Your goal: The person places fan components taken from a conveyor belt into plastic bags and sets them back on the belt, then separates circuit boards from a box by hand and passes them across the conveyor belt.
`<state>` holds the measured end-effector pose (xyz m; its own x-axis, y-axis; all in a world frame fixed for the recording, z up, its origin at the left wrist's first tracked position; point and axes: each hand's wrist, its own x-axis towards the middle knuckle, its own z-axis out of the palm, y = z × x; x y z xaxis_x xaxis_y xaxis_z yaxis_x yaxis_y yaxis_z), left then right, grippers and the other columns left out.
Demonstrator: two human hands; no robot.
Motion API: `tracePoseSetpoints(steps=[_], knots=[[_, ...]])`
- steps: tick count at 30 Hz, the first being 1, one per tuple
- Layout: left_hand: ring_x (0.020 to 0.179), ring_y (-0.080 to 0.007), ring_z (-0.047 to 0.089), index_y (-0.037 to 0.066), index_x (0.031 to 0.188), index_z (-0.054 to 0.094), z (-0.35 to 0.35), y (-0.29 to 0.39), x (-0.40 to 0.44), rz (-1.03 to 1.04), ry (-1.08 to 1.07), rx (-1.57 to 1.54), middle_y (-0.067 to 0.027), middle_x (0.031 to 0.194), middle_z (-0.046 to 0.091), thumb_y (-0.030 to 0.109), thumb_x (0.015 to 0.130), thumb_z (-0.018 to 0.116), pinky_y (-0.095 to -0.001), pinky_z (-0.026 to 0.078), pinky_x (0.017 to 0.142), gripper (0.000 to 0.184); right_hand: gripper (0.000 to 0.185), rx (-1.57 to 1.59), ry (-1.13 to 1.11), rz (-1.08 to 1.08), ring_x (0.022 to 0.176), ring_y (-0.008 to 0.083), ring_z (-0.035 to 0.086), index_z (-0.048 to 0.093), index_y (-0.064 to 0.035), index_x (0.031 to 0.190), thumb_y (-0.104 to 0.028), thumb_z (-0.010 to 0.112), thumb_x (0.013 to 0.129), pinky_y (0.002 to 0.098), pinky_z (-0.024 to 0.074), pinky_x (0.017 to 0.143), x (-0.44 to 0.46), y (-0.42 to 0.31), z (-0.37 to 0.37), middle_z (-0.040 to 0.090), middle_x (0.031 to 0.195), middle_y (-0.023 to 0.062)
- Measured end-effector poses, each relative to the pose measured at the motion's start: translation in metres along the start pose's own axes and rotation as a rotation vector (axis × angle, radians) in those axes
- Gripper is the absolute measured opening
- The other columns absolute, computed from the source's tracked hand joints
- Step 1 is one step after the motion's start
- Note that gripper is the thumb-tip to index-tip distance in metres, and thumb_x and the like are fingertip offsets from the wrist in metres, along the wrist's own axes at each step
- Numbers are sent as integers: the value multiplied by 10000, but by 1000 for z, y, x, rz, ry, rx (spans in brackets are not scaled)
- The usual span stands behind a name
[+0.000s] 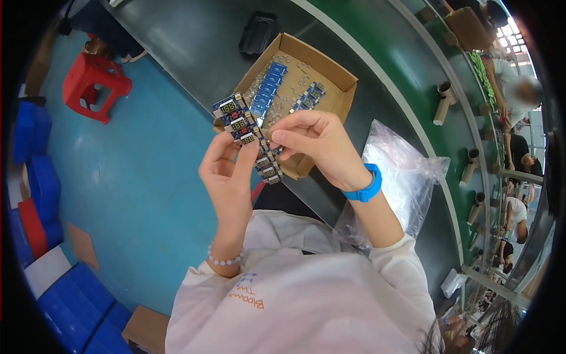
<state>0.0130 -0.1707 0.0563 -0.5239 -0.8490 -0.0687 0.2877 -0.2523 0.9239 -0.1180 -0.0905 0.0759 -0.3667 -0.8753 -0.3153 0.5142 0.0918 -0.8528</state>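
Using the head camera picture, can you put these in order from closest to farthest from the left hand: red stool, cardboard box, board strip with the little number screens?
1. Board strip: held in the left hand.
2. Cardboard box: just past the strip, on the dark table.
3. Red stool: far off to the left, on the blue floor.

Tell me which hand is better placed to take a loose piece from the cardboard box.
Probably the right hand: it appears nearer the cardboard box, while the left hand is holding the strip of boards.
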Motion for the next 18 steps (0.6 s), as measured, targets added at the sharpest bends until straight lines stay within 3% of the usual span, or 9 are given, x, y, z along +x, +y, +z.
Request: tracePoseSetpoints(steps=[7,18], knots=[[781,-66,557,-26,948,580,-2,1,-1,-7,-5,-2,-50,885,630,-37,818,627,-197,436,680,138,116,-24,-20,-14,835,110,622,651,32,923,-18,653,817,222,531,710,-4,2,0,622,944,70],[815,-78,568,-26,938,567,1,-1,-5,15,3,20,-54,898,625,-45,824,612,-201,443,714,124,92,-55,23,-101,798,123,625,643,53,877,-10,653,812,226,532,700,-7,3,4,631,899,88]])
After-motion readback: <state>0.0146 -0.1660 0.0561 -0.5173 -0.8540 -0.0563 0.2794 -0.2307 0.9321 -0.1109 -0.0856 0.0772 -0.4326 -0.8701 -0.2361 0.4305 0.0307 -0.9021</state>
